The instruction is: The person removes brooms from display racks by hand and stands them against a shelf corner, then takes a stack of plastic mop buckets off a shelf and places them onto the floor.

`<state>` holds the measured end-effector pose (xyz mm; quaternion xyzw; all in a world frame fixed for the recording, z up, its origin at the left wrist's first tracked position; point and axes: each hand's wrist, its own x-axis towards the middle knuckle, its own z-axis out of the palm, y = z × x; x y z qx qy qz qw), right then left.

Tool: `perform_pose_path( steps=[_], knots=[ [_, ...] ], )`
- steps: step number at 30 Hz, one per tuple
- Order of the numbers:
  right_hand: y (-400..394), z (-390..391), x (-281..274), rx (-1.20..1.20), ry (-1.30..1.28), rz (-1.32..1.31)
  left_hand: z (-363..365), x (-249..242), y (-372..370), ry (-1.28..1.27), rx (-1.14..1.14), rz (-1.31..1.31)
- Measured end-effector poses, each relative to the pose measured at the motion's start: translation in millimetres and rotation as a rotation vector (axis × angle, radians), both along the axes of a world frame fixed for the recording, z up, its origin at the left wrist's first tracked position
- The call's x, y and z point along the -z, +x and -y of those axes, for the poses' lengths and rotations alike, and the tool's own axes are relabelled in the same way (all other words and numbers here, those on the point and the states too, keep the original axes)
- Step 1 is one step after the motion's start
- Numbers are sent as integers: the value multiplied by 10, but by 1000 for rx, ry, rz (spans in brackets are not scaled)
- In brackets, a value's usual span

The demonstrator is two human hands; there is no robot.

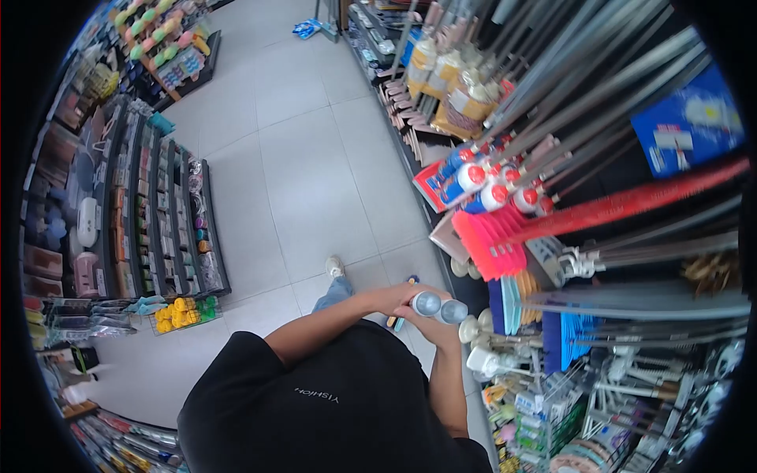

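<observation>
Two bottle-like containers with pale, clear round tops, a left one (426,303) and a right one (453,312), stand side by side at my hands, in front of my body. My left hand (396,299) is closed against the left container. Below them, my right hand (432,325) is closed around their lower parts, touching my left hand. My hands hide most of both containers. Small blue and orange parts (413,279) show just beyond my left hand; I cannot make out what they belong to.
Shelves of small goods (162,213) line the left, with a basket of yellow and green items (185,315) at their end. On the right hang mops, a red pole (639,201), pink dustpans (490,243) and brushes. A tiled aisle (303,150) runs between; a blue packet (307,29) lies ahead.
</observation>
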<state>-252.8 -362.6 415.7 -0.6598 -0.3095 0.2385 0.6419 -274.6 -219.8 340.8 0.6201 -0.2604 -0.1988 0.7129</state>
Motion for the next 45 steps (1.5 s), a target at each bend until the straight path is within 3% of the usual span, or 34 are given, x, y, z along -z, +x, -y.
perform_pose_path(
  steps=[3,7,10,15,16,17,18,20,22,25,31,33,35,36,37,38,40,43,45],
  knots=[
    [189,-541,-26,-5,-68,34,-459,-7,68,-14,-161,-87],
    [500,-1236,-90,-114,-79,83,-1106,485,296,287,-83,16],
    [720,-1892,-333,-187,-3,114,-1578,416,409,90,-298,62],
    [972,-2914,-577,-329,5,157,-2300,1442,353,-919,-542,-510],
    [1022,-3107,-619,-332,-19,150,-2490,1101,404,-1114,-590,-631],
    [1080,-3287,-610,-289,-19,214,-2788,740,443,-222,-818,-238],
    [1145,-3459,-593,-251,-19,277,-3126,-157,552,737,-1020,43],
    [1350,-3669,-436,-206,-75,359,-3572,203,653,274,-1262,-221],
    [1663,-3767,103,-193,-186,395,-3931,186,757,204,-1508,-77],
    [2305,-3664,913,-173,-381,333,-4404,153,930,218,-1736,-121],
    [3458,-2636,3378,107,-875,223,-5069,184,1583,311,-1926,-150],
    [3768,-2270,3923,-120,-1172,139,-5313,377,1814,351,-1975,-164],
    [3988,-1800,4711,-505,-1217,510,-5585,467,2055,401,-2012,-160],
    [4012,-1513,5624,-532,-1318,294,-5684,439,2218,412,-2046,-178],
    [4210,-1650,5154,-444,-1502,146,-5802,438,2358,425,-2065,-179],
    [4512,-1873,4621,-688,-1518,133,-5910,444,2446,444,-2090,-194],
    [4953,-2037,4576,-846,-1194,568,-6042,405,2570,475,-2083,-195],
    [5598,-2597,4488,-230,-1084,-318,-6228,402,2799,467,-2134,-193],
    [6046,-3049,4537,-157,-990,-216,-6346,455,2944,470,-2173,-212]
  ],
)
